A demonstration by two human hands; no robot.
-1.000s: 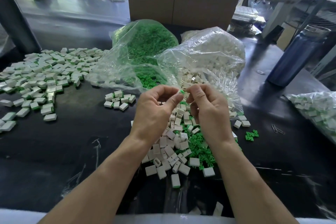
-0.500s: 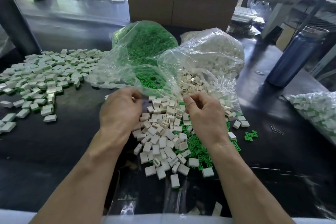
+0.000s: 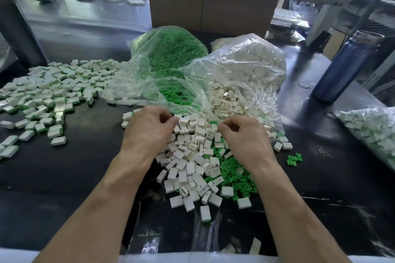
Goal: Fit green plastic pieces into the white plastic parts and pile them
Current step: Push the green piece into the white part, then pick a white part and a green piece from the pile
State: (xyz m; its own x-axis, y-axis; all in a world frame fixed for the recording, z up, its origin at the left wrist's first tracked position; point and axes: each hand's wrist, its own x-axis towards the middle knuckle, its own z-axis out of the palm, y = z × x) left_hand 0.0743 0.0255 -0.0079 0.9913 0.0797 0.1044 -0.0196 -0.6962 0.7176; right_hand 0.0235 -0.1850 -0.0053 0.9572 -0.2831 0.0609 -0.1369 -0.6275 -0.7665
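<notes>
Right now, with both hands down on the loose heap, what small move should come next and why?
Probably pinch up one white part with the left hand and one green piece with the right hand. Both hands hover curled over that heap; whether either already grips a piece is unclear.

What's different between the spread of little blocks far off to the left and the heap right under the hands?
The left pile holds white blocks with green showing at their edges, lying flat and spread out. The heap under the hands is plain white shells jumbled among loose green pieces. Both rest on the same dark table.
</notes>
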